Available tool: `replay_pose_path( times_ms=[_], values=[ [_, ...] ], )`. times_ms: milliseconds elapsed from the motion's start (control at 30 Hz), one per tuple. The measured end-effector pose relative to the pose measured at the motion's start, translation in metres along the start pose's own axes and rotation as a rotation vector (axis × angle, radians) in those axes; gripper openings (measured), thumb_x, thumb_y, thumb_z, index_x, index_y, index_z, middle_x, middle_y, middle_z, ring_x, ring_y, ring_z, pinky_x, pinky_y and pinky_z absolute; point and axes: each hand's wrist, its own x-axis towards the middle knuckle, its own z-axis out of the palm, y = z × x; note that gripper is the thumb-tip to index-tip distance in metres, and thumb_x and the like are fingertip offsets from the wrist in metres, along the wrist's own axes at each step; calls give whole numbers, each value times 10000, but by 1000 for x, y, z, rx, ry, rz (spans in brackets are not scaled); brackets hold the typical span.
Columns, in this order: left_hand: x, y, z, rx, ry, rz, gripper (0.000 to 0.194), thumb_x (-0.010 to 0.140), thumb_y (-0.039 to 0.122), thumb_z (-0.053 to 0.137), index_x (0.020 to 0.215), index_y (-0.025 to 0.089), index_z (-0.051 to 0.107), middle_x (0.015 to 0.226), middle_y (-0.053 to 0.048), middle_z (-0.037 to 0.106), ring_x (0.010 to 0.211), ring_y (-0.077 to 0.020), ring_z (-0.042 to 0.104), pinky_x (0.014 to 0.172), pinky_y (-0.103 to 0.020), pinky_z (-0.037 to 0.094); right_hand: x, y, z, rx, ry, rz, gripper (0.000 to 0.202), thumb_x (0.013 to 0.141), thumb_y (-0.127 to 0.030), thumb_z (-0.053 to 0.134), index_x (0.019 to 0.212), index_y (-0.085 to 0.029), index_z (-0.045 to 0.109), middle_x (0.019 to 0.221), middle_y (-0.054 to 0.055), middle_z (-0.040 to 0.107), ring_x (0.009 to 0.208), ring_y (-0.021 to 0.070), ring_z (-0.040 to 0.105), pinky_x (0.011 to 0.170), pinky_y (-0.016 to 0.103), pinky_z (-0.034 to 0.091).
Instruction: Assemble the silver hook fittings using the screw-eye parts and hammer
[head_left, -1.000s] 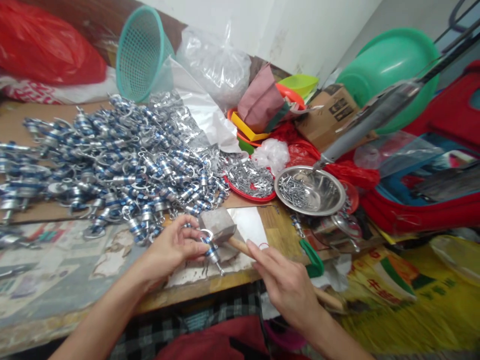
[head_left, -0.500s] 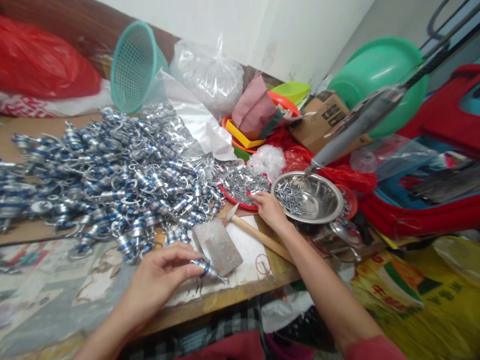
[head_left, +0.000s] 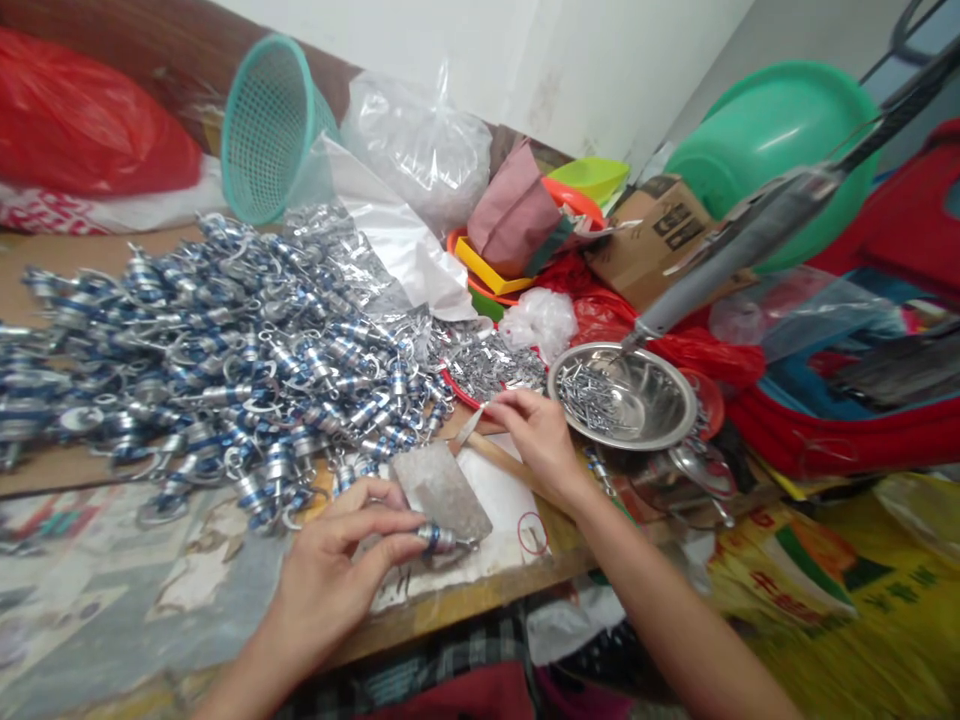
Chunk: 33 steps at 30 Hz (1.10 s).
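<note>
My left hand [head_left: 356, 555] pinches a silver-and-blue metal fitting [head_left: 439, 540] at the near edge of a grey block [head_left: 442, 490]. Fingers pressed together, my right hand [head_left: 536, 435] is over the head end of a hammer [head_left: 510, 465]; what its fingertips hold, if anything, is too small to name. Just beyond it, small flat metal pieces [head_left: 495, 365] fill a red tray. A steel bowl [head_left: 660, 405] with metal pins [head_left: 589, 395] stands to its right. Many similar fittings [head_left: 255, 370] are heaped on the left.
A teal basket [head_left: 266, 130], a clear plastic bag [head_left: 420, 140] and a cardboard box [head_left: 652, 240] stand at the back. A grey-handled tool [head_left: 720, 260] slants down over the steel bowl. The wooden table edge [head_left: 420, 620] runs close in front.
My right hand has drawn back from the red tray towards the hammer head. My left hand has moved slightly right with the fitting, nearer the block.
</note>
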Motion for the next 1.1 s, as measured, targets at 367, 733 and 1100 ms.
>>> replay_pose_path(
  times_ms=[367,733,1100],
  values=[
    [-1,2,1,75,145,-82,289,586,280,721,873,258,710,703,12,680,669,-185,608,695,-281,472,-59,-72,-1,531,-232,-76,135,793,-121,529,709,-175,620,706,-12,595,700,109,556,650,213,430],
    [-2,12,-6,-235,53,-235,53,632,278,683,643,238,716,724,-2,694,714,-171,609,682,-247,453,-80,-55,4,302,85,-514,300,767,-222,603,1058,-193,533,988,82,599,917,173,566,765,295,486],
    [0,23,-15,-13,-66,-127,140,676,347,632,622,232,689,749,-7,684,730,-185,603,688,-264,444,-81,-49,1,117,161,-777,279,793,-66,443,998,-144,615,908,112,667,791,174,620,630,279,508]
  ],
)
